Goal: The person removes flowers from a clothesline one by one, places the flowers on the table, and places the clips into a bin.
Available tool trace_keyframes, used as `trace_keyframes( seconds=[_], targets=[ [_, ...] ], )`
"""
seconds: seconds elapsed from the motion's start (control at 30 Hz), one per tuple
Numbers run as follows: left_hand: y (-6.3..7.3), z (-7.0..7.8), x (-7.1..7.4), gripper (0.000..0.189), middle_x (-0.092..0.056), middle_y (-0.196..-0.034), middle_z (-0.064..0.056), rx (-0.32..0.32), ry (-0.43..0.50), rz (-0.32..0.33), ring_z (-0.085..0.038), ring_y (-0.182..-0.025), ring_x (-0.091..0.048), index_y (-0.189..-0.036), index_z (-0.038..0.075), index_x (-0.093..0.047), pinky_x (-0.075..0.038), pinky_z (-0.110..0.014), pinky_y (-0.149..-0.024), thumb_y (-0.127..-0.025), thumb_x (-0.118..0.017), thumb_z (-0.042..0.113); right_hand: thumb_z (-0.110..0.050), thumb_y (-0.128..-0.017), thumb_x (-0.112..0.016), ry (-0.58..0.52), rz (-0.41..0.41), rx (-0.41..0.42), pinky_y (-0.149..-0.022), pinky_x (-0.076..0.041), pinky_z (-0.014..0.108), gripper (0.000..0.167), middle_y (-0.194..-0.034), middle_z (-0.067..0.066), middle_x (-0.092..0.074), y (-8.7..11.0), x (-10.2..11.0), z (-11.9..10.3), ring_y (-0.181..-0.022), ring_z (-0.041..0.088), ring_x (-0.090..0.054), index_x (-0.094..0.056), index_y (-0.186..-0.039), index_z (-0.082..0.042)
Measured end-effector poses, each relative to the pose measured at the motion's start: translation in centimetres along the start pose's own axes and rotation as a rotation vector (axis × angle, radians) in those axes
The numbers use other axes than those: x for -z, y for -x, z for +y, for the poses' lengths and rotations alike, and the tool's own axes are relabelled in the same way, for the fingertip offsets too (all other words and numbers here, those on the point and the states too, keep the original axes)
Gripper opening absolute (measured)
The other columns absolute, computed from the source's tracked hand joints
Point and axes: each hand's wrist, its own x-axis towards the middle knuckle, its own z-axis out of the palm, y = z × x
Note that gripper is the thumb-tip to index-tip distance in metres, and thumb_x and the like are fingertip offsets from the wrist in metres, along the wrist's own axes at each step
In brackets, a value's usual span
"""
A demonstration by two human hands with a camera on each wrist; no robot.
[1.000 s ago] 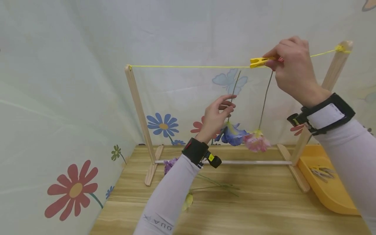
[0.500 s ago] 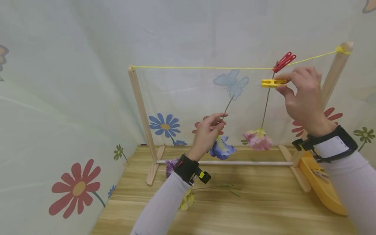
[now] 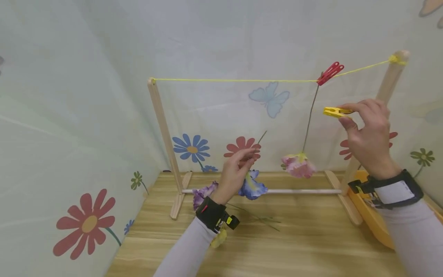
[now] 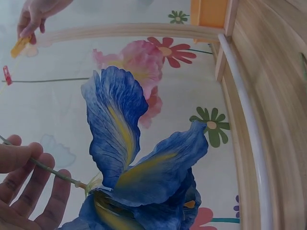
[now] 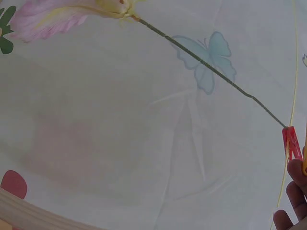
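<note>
Below the line [image 3: 225, 80], left fingers [image 4: 56, 203] pinch a blue flower [image 3: 253, 186] by its stem [image 4: 74, 181], likely sparing petals; right fingers [image 3: 358, 107] clamp a yellow clothespin [image 3: 333, 111].

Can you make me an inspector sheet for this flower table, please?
Surface: wood-patterned table, with a wooden stand on it.
Job's things: blue flower; yellow clothespin; pink flower, hung on yellow string by a red clothespin.
Clutter: purple flower and yellow flower lying loose; orange tray, partly hidden.
Grips: left grip holds the blue flower's stem; right grip pinches the yellow clothespin.
Cables: nothing seen.
Surroundings: pale backdrop printed with flowers.
</note>
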Motion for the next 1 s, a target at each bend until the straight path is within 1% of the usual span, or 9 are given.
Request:
trace_keyframes(
  seconds=[0.1,0.23,0.33,0.37,0.47,0.6,0.8,0.93,1.0],
  targets=[
    [0.6,-0.1,0.3,0.033,-0.071,-0.124,-0.008,0.028,-0.031,-0.002,-0.025,-0.111,-0.069,-0.136,0.006,-0.066,-0.057,-0.030,-0.088,-0.104,-0.061,0.003,0.018,-0.085,-0.072,0.026,0.002,-0.024,-0.107,-0.024,0.040,0.029,-0.100,0.033,-0.060,0.5,0.4,0.4,-0.108,0.041,-0.044,-0.068,-0.114,0.015],
    [1.5,-0.2,0.5,0.031,-0.072,-0.117,-0.011,0.048,-0.084,-0.009,-0.022,-0.109,-0.069,-0.135,0.005,-0.067,-0.058,-0.030,-0.088,-0.104,-0.061,0.004,0.007,-0.091,-0.072,0.016,0.037,-0.043,-0.107,-0.024,0.036,0.024,-0.100,0.032,-0.060,1.5,1.1,0.9,-0.109,0.016,-0.044,-0.067,-0.113,0.017],
    [2.2,-0.4,0.4,0.029,-0.072,-0.115,-0.009,0.012,-0.127,0.003,-0.020,-0.107,-0.069,-0.132,0.006,-0.069,-0.058,-0.030,-0.084,-0.104,-0.062,0.005,-0.004,-0.096,-0.071,-0.011,0.077,-0.049,-0.109,-0.025,0.032,0.027,-0.099,0.005,-0.065,2.1,1.7,1.2,-0.113,-0.003,-0.038,-0.067,-0.112,0.018],
    [2.3,-0.6,0.4,0.028,-0.072,-0.115,-0.008,-0.007,-0.137,0.007,-0.020,-0.106,-0.069,-0.131,0.006,-0.069,-0.058,-0.030,-0.084,-0.104,-0.062,0.005,-0.008,-0.097,-0.070,-0.007,0.083,-0.055,-0.109,-0.025,0.031,0.030,-0.101,0.005,-0.065,2.4,2.0,1.2,-0.114,-0.006,-0.037,-0.067,-0.113,0.018],
    [2.8,-0.7,0.5,0.026,-0.072,-0.116,-0.008,-0.055,-0.172,0.017,-0.019,-0.102,-0.067,-0.129,0.006,-0.071,-0.058,-0.029,-0.082,-0.104,-0.062,0.007,-0.010,-0.100,-0.067,0.015,0.095,-0.086,-0.108,-0.024,0.029,0.032,-0.112,-0.021,-0.054,3.0,3.0,2.1,-0.118,-0.010,-0.035,-0.066,-0.116,0.018],
    [3.5,-0.8,0.8,0.027,-0.071,-0.110,-0.006,-0.088,-0.228,0.018,-0.015,-0.091,-0.060,-0.128,0.009,-0.073,-0.052,-0.026,-0.076,-0.104,-0.062,0.008,-0.015,-0.100,-0.064,0.045,0.118,-0.144,-0.105,-0.023,0.025,0.039,-0.119,-0.029,-0.036,3.9,4.4,4.4,-0.122,-0.010,-0.031,-0.064,-0.121,0.018],
    [4.5,-1.0,1.3,0.029,-0.065,-0.103,0.001,-0.118,-0.306,-0.027,-0.011,-0.079,-0.052,-0.132,0.014,-0.072,-0.043,-0.024,-0.067,-0.107,-0.057,0.011,-0.018,-0.104,-0.059,0.140,0.106,-0.210,-0.114,-0.018,0.030,0.041,-0.123,-0.030,-0.028,5.2,6.1,7.2,-0.127,-0.010,-0.025,-0.061,-0.131,0.012],
    [5.0,-1.1,1.5,0.030,-0.066,-0.106,0.004,-0.126,-0.358,-0.062,-0.010,-0.085,-0.056,-0.133,0.016,-0.072,-0.046,-0.023,-0.070,-0.109,-0.054,0.012,-0.011,-0.105,-0.058,0.171,0.106,-0.228,-0.116,-0.015,0.032,0.036,-0.124,-0.031,-0.029,5.8,6.6,8.2,-0.131,-0.004,-0.027,-0.061,-0.133,0.011],
    [5.1,-1.0,1.7,0.031,-0.066,-0.106,0.005,-0.133,-0.394,-0.076,-0.010,-0.090,-0.059,-0.133,0.017,-0.072,-0.049,-0.023,-0.073,-0.109,-0.054,0.010,-0.010,-0.106,-0.056,0.215,0.093,-0.273,-0.117,-0.016,0.036,0.035,-0.127,-0.019,-0.045,6.1,6.8,8.4,-0.137,0.010,-0.034,-0.060,-0.135,0.009]
  ],
)
